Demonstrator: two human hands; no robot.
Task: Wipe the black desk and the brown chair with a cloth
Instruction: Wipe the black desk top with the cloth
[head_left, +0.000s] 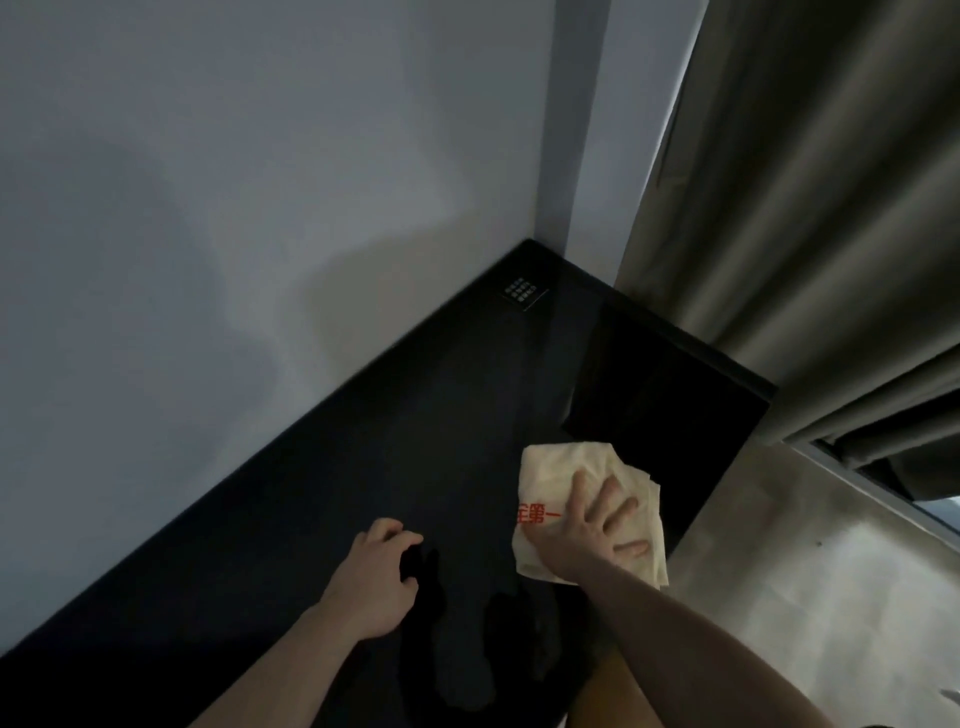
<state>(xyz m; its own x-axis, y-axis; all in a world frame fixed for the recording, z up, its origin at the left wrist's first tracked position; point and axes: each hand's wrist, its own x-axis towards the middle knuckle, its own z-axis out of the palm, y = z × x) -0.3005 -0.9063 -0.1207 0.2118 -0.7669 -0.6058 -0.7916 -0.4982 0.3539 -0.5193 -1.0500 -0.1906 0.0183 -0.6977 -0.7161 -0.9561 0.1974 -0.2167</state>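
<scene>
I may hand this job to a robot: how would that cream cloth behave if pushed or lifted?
The cloth looks soft and folded in loose layers, so it would probably droop when lifted. Under the right hand, it likely slides easily on the smooth black desk, perhaps bunching.

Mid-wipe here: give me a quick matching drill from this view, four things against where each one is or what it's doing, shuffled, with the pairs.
Things:
1. cloth
2. left hand
3. curtain
4. socket panel

Places or states:
A. hangs past the desk's right edge
B. set in the desk's far corner
C. pressed flat under the right hand
D. rests on the desk, fingers curled

Pairs: 1-C, 2-D, 3-A, 4-B
</scene>
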